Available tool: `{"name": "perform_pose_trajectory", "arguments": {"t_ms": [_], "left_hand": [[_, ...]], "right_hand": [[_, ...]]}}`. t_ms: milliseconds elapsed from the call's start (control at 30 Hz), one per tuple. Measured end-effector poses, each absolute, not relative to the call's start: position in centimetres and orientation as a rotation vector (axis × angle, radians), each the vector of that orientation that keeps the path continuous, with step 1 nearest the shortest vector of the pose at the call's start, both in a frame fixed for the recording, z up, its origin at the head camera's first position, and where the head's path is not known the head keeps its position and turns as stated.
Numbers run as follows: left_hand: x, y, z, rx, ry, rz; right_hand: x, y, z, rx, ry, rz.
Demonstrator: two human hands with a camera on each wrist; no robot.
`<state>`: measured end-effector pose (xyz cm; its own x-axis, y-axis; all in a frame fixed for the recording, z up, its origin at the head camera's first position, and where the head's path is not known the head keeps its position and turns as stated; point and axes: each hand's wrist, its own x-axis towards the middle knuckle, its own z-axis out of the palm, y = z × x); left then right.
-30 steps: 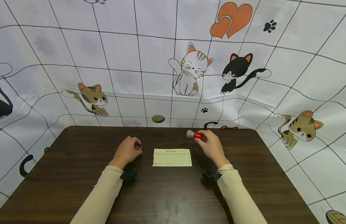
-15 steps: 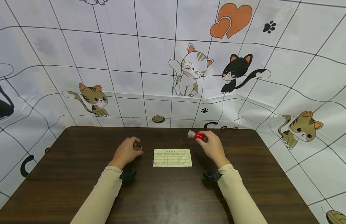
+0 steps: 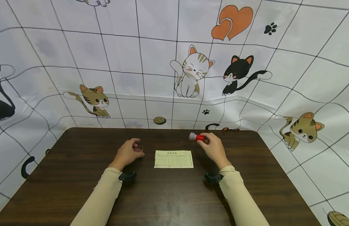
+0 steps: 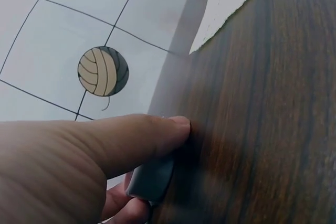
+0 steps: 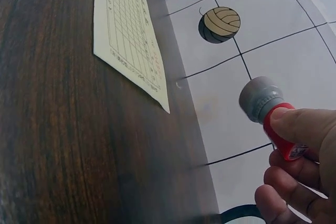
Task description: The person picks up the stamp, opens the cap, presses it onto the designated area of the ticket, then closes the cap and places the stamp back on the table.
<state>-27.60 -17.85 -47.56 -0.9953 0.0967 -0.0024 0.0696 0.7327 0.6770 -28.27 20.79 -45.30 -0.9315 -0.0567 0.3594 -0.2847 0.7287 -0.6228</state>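
Left hand (image 3: 126, 153): thumb and fingers narrow on a small round piece (image 3: 138, 149), gripped at the hand's inner side; the left wrist view shows its greyish side wall, partly covered by the thumb.
Right hand (image 3: 215, 150): thumb and fingertips pinch the red body of a red-and-grey cylinder (image 3: 199, 137); the wider grey end projects leftward from the grip, untouched by the fingers.
Paper slip (image 3: 173, 159): pale yellow, printed with a ruled grid (its lettering too small to read); lies flat between the two hands, apart from both, with the cylinder beyond its far right corner.
Table (image 3: 174, 194): dark brown wood grain, supporting the slip; whether the round piece touches it cannot be told.
Sleeves (image 3: 96, 196): pale yellow, one on each forearm, with a dark strap (image 3: 127, 176) at either wrist.
Wall cloth (image 3: 157, 53): white, black-gridded, printed with cats, paw marks and orange hearts.
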Motion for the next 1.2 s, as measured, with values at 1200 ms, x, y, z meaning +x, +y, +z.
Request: {"name": "perform_pose_trajectory", "arguments": {"t_ms": [1200], "left_hand": [[-23.8, -12.5, -44.3, 0.54, 3.036, 0.894]], "right_hand": [[-28.0, 25.9, -44.2, 0.13, -2.514, 1.178]]}}
